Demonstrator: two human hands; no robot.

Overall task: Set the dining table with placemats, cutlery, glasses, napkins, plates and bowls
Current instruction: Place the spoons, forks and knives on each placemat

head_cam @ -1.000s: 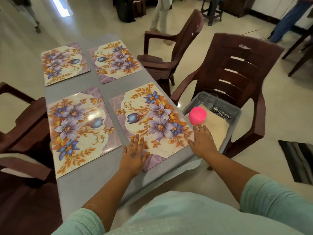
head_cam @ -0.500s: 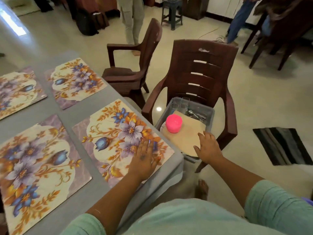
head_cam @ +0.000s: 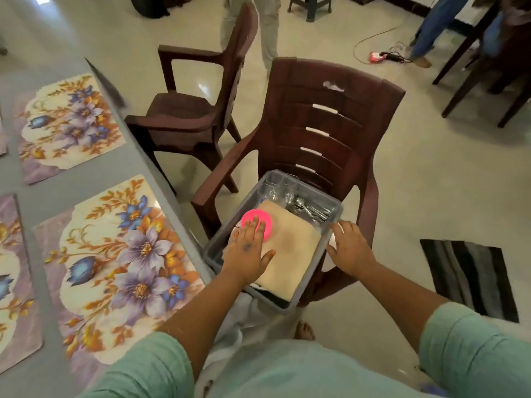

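Observation:
A grey plastic bin [head_cam: 329,238] sits on the seat of a brown chair [head_cam: 330,133] beside the table. Inside lie a folded beige cloth [head_cam: 290,254], a pink bowl [head_cam: 265,219] turned upside down, clear glasses [head_cam: 274,189] and steel cutlery [head_cam: 309,209]. My left hand [head_cam: 247,251] reaches into the bin, its fingers spread over the pink bowl. My right hand [head_cam: 349,248] rests with spread fingers at the bin's right rim. Floral placemats [head_cam: 115,254] lie on the grey table [head_cam: 135,165].
A second brown chair [head_cam: 195,116] stands further along the table's side. A striped mat [head_cam: 471,278] lies on the floor at the right. People's legs [head_cam: 434,27], a stool and a cable with a plug are at the back.
My left hand left the near placemat and moved right into the bin onto the pink bowl. My right hand shifted from the cloth to the bin's right rim. The view swung right.

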